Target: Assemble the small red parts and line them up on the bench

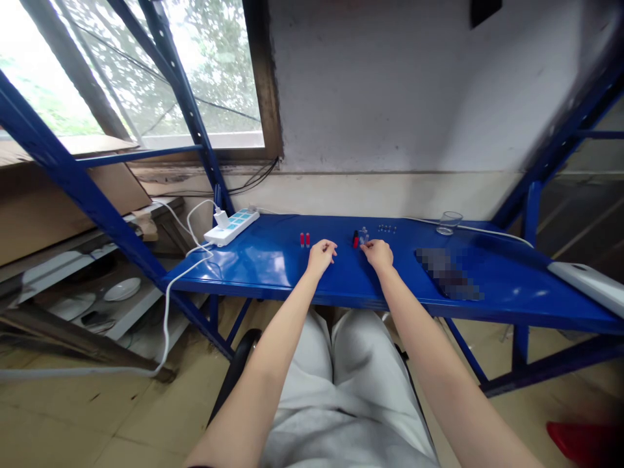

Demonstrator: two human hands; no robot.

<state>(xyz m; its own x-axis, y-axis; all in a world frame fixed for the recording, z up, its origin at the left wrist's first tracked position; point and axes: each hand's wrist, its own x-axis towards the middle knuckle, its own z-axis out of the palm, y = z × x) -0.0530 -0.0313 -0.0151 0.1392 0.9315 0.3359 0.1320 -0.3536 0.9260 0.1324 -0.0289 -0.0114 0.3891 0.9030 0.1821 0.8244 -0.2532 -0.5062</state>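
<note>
My left hand point(320, 256) is just above the blue tabletop point(263, 260), fingers curled together. Whatever its fingertips may hold is too small to make out. Two small red tubes point(305, 240) with pale lower ends stand side by side to its left. My right hand point(379, 254) rests near the table's middle, thumb and fingers pinched. Its fingertips are beside a small cluster of red and black pieces point(355, 239) and small clear pieces point(364, 232). Any item in that pinch is hidden or too small to name.
Tiny clear pieces point(387, 228) lie in rows farther back. A clear glass cup point(449, 223) is at the back right, with a pixelated dark object point(447, 273) in front. A white power strip point(233, 227) with cables lies at the left; a white object point(587, 285) is far right.
</note>
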